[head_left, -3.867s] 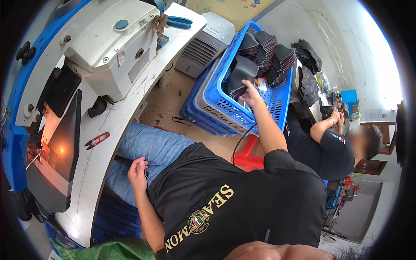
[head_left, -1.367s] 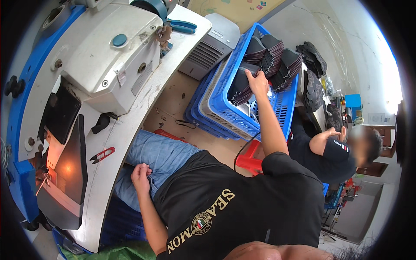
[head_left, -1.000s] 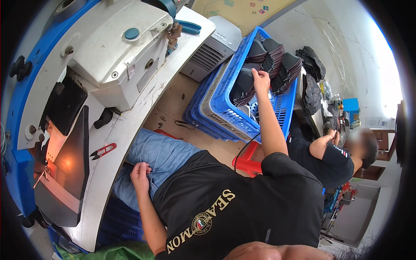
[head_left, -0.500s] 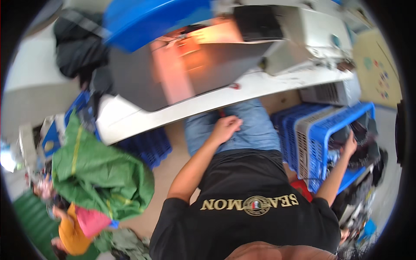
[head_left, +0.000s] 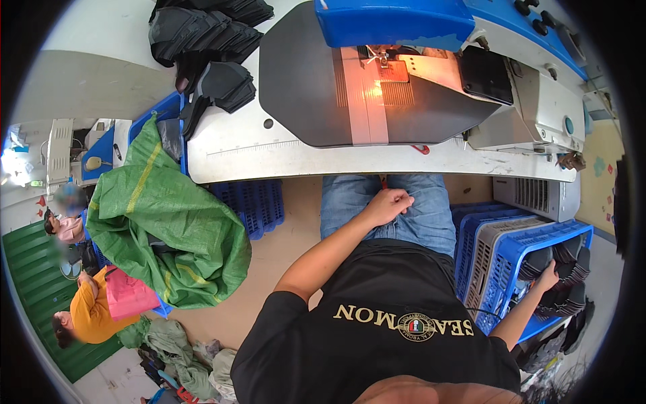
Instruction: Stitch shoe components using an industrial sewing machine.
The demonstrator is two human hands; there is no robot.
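My left hand point(head_left: 390, 207) rests on my lap over blue jeans, fingers curled in; whether they hold anything is hidden. Just beyond it, a small red item point(head_left: 383, 180) shows between my thighs. Out to the right, my right hand point(head_left: 548, 276) reaches into a blue plastic crate point(head_left: 501, 276) that faces sideways. Its fingers close on the edge of dark fabric pieces point(head_left: 568, 299), which lie in several stacks there. Ahead of me a sewing machine point(head_left: 397, 23) with a blue head stands on the white table, its needle area lit.
Stacks of black cut pieces point(head_left: 202, 37) lie at the table's far left. A large green woven sack point(head_left: 175, 222) stands to my left. A red item point(head_left: 420, 149) sits at the table's front edge. Other people point(head_left: 94, 303) are at far left.
The view has turned, so the table and machine appear farther right and sharper. My left hand remains on my lap, and my right hand is still in the crate at the dark pieces.
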